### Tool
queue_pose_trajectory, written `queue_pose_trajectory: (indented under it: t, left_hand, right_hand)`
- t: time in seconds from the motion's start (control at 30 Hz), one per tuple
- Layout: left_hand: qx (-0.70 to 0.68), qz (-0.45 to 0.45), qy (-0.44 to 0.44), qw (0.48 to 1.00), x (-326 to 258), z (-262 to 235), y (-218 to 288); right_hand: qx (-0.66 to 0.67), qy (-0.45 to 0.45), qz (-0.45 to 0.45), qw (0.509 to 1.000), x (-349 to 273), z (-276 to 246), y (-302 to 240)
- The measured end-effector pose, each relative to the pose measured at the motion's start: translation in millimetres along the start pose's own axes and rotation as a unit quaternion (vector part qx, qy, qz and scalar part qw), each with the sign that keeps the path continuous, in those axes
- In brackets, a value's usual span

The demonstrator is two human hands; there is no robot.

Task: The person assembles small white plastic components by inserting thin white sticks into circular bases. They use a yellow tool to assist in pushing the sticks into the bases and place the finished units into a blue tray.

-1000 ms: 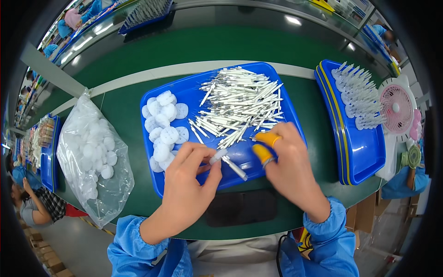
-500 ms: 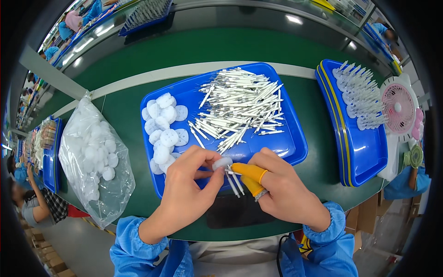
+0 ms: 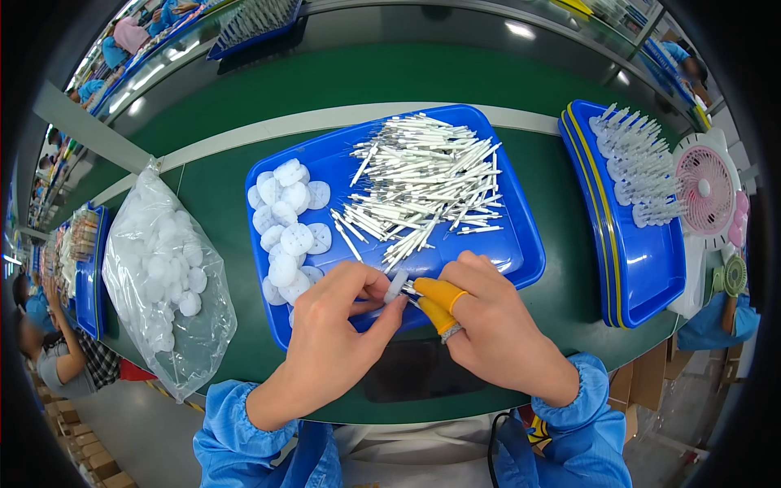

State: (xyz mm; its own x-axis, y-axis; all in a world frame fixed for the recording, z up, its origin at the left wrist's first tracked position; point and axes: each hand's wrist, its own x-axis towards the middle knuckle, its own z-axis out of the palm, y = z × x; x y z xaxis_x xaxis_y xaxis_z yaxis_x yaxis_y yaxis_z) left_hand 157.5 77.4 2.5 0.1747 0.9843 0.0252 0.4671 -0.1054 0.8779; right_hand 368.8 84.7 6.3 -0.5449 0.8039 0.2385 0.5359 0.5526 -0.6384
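Between its thumb and fingers, my left hand [image 3: 333,325] pinches a translucent white round disc [image 3: 395,286], which is turned on edge. Yellow covers sit on the fingertips of my right hand [image 3: 500,333], which is closed on slim white rods [image 3: 411,288] with metallic ends. Those rods are at the disc's face; whether any is inserted is too small to tell. Both hands are over the near edge of a blue tray [image 3: 525,220]. At the tray's left lie several loose discs [image 3: 285,236] with small holes, and beyond my hands spreads a heap of white rods [image 3: 431,183].
A clear plastic bag of discs [image 3: 167,268] lies on the left. Stacked blue trays [image 3: 651,285] on the right carry discs with upright rods [image 3: 639,167], beside a pink-and-white fan [image 3: 704,183]. A dark flat panel [image 3: 423,374] lies under my wrists. Other people are at the far left.
The disc has tipped from nearly flat to on edge. The rods that hung below my right fingers now point toward the disc, and both hands have drawn closer together.
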Motion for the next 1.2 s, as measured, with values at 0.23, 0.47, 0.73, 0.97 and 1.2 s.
queue_pose_trajectory:
  t: [0.23,0.47,0.73,0.97,1.2]
  left_hand:
    - [0.021,0.077,0.043,0.996,-3.0,5.1,-2.4]
    - [0.061,0.100,0.040,0.992,-11.4,10.4,-4.8]
    - [0.017,0.020,0.052,0.998,-0.9,0.0,0.4]
    - [-0.025,-0.001,0.030,0.999,3.5,-6.8,0.5]
    - [-0.094,-0.072,0.006,0.993,2.2,-6.0,-0.3]
  right_hand:
    - [0.056,0.074,0.019,0.995,-5.0,15.3,-10.3]
    - [0.053,0.136,0.033,0.989,-3.9,27.7,-15.2]
    - [-0.117,0.142,0.066,0.981,3.5,-10.5,35.3]
    - [-0.160,0.050,0.084,0.982,-4.8,-23.7,37.2]
    - [0.105,0.007,0.066,0.992,-1.0,-14.8,-6.3]
